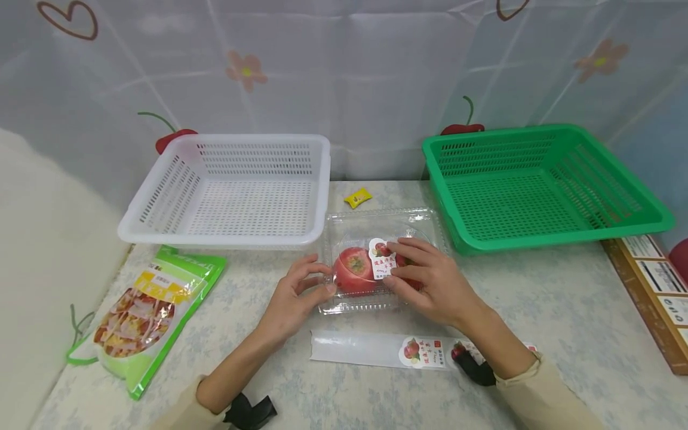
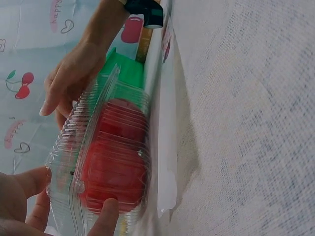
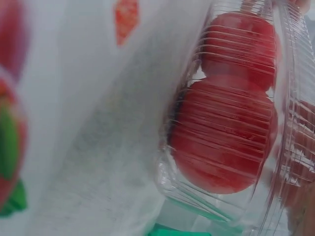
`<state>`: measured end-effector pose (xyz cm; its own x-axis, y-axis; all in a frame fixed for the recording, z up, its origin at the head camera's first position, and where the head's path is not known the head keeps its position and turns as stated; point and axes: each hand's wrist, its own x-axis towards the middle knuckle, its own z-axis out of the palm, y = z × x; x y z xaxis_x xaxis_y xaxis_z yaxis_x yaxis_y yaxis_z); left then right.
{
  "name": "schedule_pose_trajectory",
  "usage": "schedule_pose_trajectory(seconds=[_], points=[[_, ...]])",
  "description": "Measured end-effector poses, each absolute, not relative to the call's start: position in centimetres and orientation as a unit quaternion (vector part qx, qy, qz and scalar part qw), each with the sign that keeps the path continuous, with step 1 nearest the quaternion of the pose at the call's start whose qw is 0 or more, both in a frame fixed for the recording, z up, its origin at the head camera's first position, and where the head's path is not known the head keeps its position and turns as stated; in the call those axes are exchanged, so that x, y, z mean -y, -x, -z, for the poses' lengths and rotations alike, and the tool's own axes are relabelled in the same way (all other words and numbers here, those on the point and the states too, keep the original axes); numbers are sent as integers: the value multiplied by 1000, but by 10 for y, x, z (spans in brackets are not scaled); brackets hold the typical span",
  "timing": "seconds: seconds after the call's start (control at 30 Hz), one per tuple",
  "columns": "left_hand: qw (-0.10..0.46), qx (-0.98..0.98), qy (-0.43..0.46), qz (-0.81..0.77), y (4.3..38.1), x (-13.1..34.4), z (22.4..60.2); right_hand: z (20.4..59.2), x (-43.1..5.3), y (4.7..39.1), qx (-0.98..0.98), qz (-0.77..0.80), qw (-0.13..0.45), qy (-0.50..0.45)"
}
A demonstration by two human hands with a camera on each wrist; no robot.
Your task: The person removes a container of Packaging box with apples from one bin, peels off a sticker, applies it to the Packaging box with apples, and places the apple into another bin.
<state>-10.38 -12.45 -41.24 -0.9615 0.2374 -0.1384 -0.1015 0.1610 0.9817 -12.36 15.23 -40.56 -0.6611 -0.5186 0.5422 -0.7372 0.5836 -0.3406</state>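
A clear plastic clamshell container with red apples inside lies in front of me, its lid closed. A white apple label is at the lid's top. My left hand grips the container's left side; in the left wrist view, its fingers touch lid and side wall. Over the lid, my right hand touches the label's right edge with extended fingers. Below lies a label backing strip, partly hidden by the right forearm. The right wrist view shows apples through the ribbed wall.
A white basket stands back left, a green basket back right. Between them lies a small yellow packet. At left is a green-edged food bag; at right, a brown box with white panels.
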Motion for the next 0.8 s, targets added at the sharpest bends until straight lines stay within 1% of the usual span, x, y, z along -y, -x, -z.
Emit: schedule_pose_trajectory(seconds=[0.1,0.17,0.37,0.5,0.67,0.73,0.8], points=[[131,-751,-45,-646,104,124,413,406,-151,124,882,-246,188,-356],[131,-751,-44,-646,104,124,413,407,-150,125,883,-232,193,-359],[128,-751,-41,-647,104,124,413,409,-149,127,842,-280,259,-381],[126,-751,-41,-647,104,125,414,409,-151,128,816,-288,288,-410],[123,-750,-41,-648,103,124,413,408,-153,125,818,-262,279,-430],[121,-751,-41,-647,103,124,413,408,-154,125,819,-269,272,-427],[121,-753,-41,-646,103,124,413,408,-154,125,813,-284,278,-425]])
